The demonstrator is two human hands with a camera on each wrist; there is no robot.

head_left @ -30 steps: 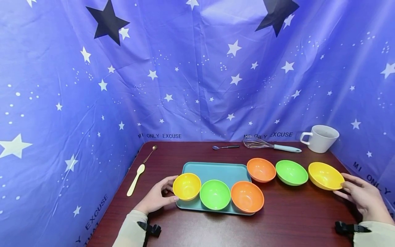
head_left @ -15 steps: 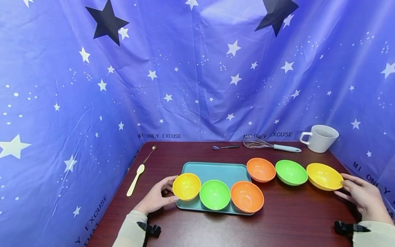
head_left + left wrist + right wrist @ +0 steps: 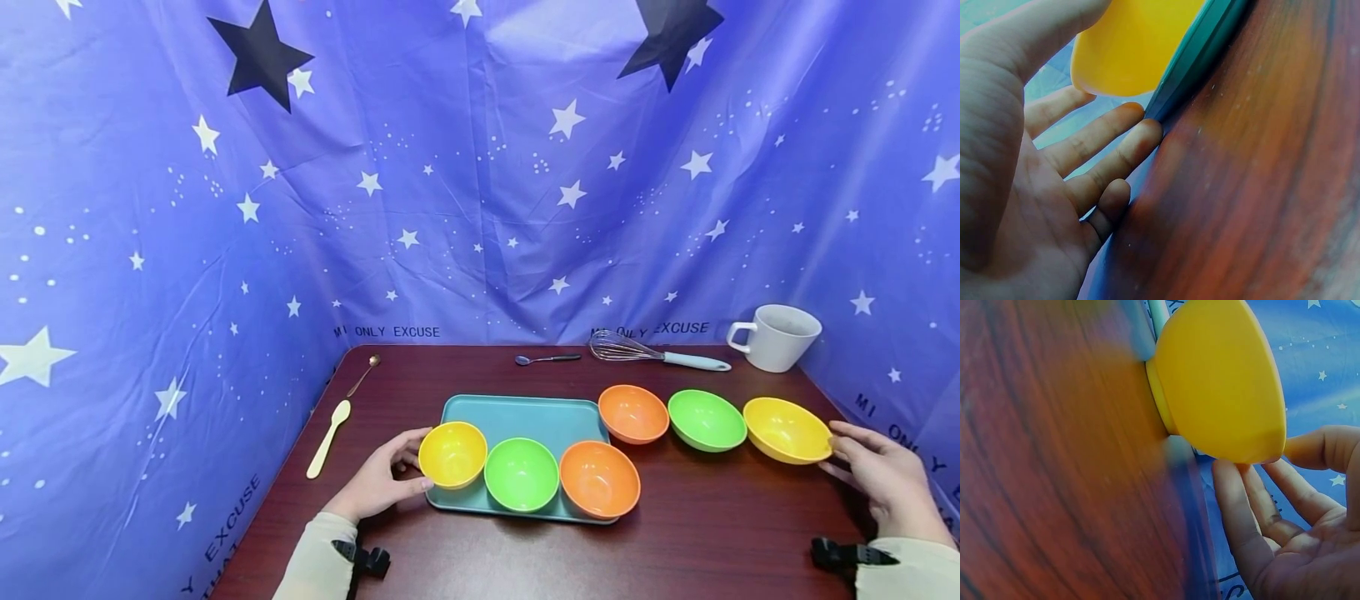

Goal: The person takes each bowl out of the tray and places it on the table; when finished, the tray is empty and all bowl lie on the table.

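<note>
My left hand (image 3: 386,477) is beside a small yellow bowl (image 3: 453,455) on the teal tray (image 3: 525,410). In the left wrist view its fingers (image 3: 1094,140) are spread and fairly straight, with thumb and forefinger at the bowl's side. Next to that bowl stand a green bowl (image 3: 521,475) and an orange bowl (image 3: 600,480). At the far right, my right hand (image 3: 888,479) pinches the rim of a larger yellow bowl (image 3: 1225,381), thumb at the rim and fingers against the outer wall. A second green bowl (image 3: 707,421) and orange bowl (image 3: 633,414) continue that row.
Behind the bowls lie a whisk (image 3: 660,354) and a small dark-handled spoon (image 3: 547,359). A white mug (image 3: 780,337) stands at the back right. Along the left edge are a gold spoon (image 3: 363,375) and a cream spoon (image 3: 328,439). Starry blue cloth (image 3: 450,208) surrounds the table.
The larger yellow bowl has shifted slightly left, towards the green bowl, with my right hand at its rim. My left hand has stayed where it was.
</note>
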